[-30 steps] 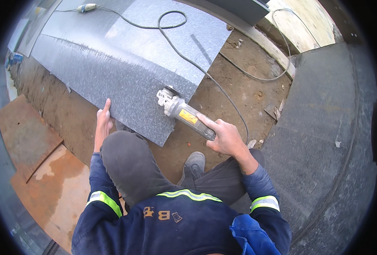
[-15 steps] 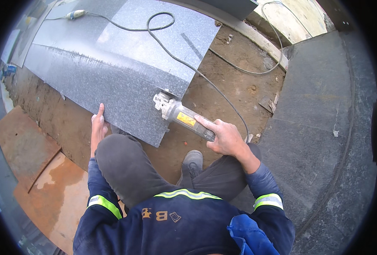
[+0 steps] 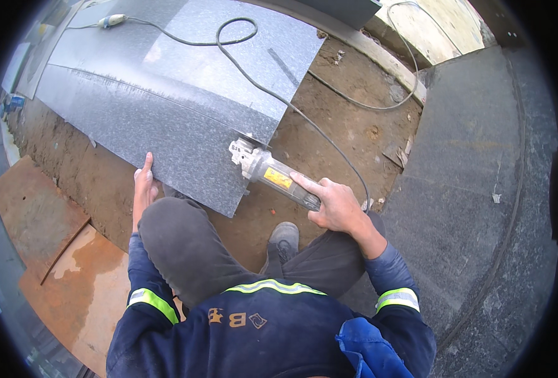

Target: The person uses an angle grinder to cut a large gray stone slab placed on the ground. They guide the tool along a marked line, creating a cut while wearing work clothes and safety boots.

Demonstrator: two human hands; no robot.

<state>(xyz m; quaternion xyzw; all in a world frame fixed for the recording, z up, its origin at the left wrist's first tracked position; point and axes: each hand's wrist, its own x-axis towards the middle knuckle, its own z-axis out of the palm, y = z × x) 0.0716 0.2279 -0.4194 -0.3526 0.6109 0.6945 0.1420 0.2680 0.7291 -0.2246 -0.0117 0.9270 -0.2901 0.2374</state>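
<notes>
My right hand (image 3: 335, 205) is wrapped round the rear body of a grey angle grinder (image 3: 272, 173), its index finger stretched along the casing. The grinder's head lies over the near right part of a galvanized metal sheet (image 3: 178, 142), at the end of a long straight line in it. Most of the disc is hidden. At the sheet's near left edge, my left hand (image 3: 144, 189) grips the metal with the thumb on top. Its other fingers are partly hidden beneath. From the grinder's rear, a dark power cord (image 3: 316, 126) runs over the sheet.
A pale plug connector (image 3: 112, 21) lies on the far left of the metal. Bare soil (image 3: 348, 135) shows around the sheet. Rusty plates (image 3: 43, 211) lie at the left, and dark slabs (image 3: 461, 176) stretch along the right. My boot (image 3: 285, 241) is below the grinder.
The grinder and my right hand have shifted very slightly to the right. My left hand keeps its place on the sheet's edge.
</notes>
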